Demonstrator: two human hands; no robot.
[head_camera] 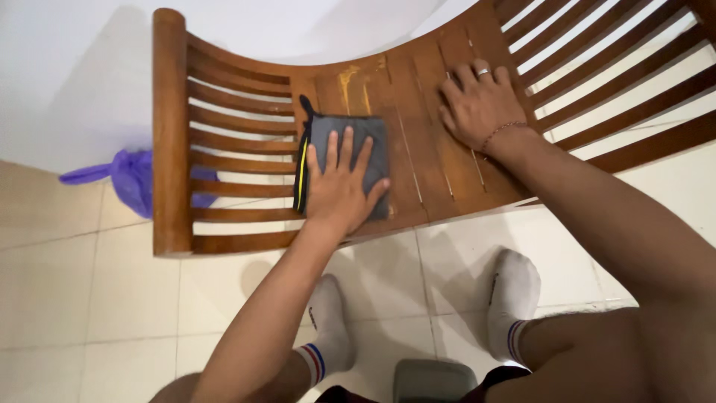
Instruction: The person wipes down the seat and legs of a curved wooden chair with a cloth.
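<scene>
Fingers (347,149) of the left hand (339,186) are spread flat and pressed on top of a grey cloth (373,138), which lies on the wooden bench (418,149) near its front edge, long axis running front to back. Beside it, apart, the right hand (477,104) is laid flat, fingers slightly spread, bracing near the back edge.

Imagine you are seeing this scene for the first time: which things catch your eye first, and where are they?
A curved wooden slatted chair fills the upper frame. The left hand lies flat on a folded grey cloth on its solid middle, while the right hand, wearing a ring and bracelet, lies flat on bare wood nearby. A purple bag lies on the floor at left.
</scene>
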